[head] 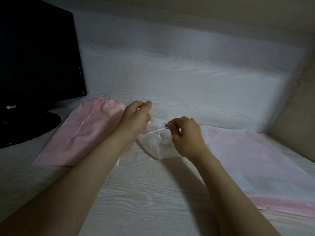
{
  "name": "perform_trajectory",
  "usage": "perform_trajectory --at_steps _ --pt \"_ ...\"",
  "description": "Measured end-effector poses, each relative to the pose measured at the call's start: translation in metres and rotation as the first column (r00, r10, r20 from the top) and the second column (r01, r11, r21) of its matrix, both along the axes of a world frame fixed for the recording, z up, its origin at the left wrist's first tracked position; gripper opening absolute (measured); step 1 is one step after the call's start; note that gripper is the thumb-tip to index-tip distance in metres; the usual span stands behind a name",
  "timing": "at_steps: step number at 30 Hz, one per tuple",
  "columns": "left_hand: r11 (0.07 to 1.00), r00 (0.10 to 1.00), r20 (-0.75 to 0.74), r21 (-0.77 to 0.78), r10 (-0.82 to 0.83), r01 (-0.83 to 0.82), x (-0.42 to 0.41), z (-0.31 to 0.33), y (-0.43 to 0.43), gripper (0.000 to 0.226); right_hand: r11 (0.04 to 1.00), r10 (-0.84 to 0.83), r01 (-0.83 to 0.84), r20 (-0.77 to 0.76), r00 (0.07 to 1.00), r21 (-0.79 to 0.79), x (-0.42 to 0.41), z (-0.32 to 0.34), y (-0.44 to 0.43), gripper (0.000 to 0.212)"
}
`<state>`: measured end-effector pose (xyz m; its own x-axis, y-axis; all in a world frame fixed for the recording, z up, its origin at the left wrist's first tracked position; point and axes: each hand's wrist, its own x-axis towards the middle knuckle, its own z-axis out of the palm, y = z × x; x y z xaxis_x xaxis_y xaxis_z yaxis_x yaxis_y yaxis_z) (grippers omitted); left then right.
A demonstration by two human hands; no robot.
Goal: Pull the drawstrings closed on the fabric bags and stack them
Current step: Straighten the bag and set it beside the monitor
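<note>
A white fabric bag [157, 148] lies bunched at the middle of the desk, its mouth gathered. My right hand [185, 135] pinches its white drawstring [156, 132] above the bag. My left hand [136, 121] has curled fingers and holds the other end of the string, which runs taut between both hands. A pink bag [83, 132] with its mouth drawn in lies at the left, over a white layer. A flat pile of pink and white bags [252, 159] lies at the right.
A black monitor [37, 53] on its round stand [29, 126] fills the left side. The pale wood-grain desk [144, 193] meets a back panel [170, 65] and a beige side wall [298, 103] at the right.
</note>
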<state>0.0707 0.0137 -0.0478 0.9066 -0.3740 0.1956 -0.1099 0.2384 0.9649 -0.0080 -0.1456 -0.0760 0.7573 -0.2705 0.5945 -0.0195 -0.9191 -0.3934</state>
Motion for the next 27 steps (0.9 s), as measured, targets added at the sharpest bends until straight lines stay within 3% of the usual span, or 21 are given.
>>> perform_trajectory --at_steps 2,4,8,11,14,16,19,22,25,27 --pt "0.982 0.983 0.121 0.116 0.136 -0.15 0.004 -0.008 -0.003 0.017 0.998 -0.024 0.019 -0.064 0.998 -0.066 -0.003 0.001 -0.002 0.029" --pt "0.963 0.958 0.196 0.133 0.208 -0.236 0.004 -0.008 -0.002 0.01 0.991 -0.072 0.06 -0.101 0.992 -0.121 -0.004 0.0 -0.003 0.029" --pt "0.838 0.831 0.435 0.254 0.347 -0.482 0.004 -0.007 0.005 0.02 0.971 -0.198 0.182 -0.095 0.976 -0.155 -0.005 0.0 -0.01 0.029" --pt "0.73 0.753 0.617 0.401 0.231 -0.553 -0.005 -0.011 0.01 0.027 0.934 -0.324 0.301 -0.099 0.941 -0.193 -0.006 0.0 -0.015 0.039" --pt "0.573 0.71 0.703 0.567 0.036 -0.591 -0.014 -0.013 0.01 0.029 0.909 -0.385 0.366 -0.066 0.921 -0.199 -0.007 -0.001 -0.018 0.036" --pt "0.526 0.679 0.732 0.598 -0.05 -0.605 -0.017 -0.013 0.009 0.031 0.906 -0.386 0.37 -0.043 0.921 -0.206 -0.008 0.0 -0.019 0.032" --pt "0.519 0.653 0.743 0.621 -0.149 -0.587 -0.015 -0.016 0.012 0.034 0.906 -0.378 0.368 -0.005 0.926 -0.21 -0.009 0.002 -0.016 0.029" --pt "0.581 0.679 0.69 0.668 -0.251 -0.464 -0.01 -0.018 0.013 0.028 0.96 -0.253 0.238 -0.087 0.964 -0.148 -0.006 -0.001 -0.019 0.02" --pt "0.556 0.649 0.712 0.664 -0.268 -0.5 -0.009 -0.022 0.011 0.03 0.998 -0.031 0.021 -0.214 0.976 -0.053 -0.007 -0.003 -0.016 0.047" --pt "0.535 0.642 0.732 0.645 -0.227 -0.546 -0.007 -0.024 0.01 0.031 0.999 0.016 -0.027 -0.231 0.973 -0.047 -0.007 -0.003 -0.015 0.05"
